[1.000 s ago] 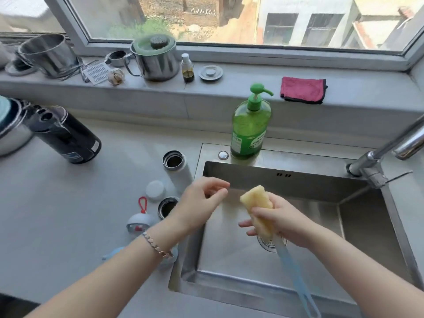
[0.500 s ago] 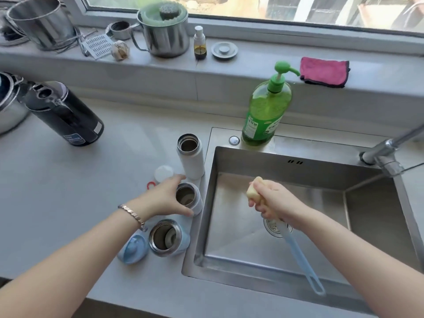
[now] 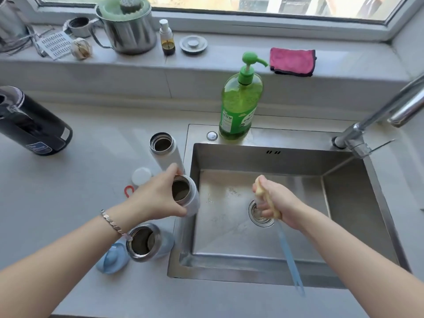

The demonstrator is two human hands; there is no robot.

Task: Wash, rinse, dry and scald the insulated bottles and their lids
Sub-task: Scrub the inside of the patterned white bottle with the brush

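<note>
Three open insulated bottles stand left of the steel sink. My left hand grips the middle pale grey bottle at its rim, tilted toward the sink edge. A white bottle stands behind it and a light blue bottle in front. A white lid, a red loop of another lid and a blue lid lie on the counter. Over the drain, my right hand squeezes the yellow sponge head of a bottle brush with a blue handle.
A green dish soap pump bottle stands on the sink's back rim. The tap reaches in from the right. A pink cloth, a steel pot and small items line the sill. A black kettle stands at far left.
My left hand went from beside the sponge to the middle bottle and now grips its rim, tipping it toward the sink. My right hand lowered the sponge brush into the basin.
</note>
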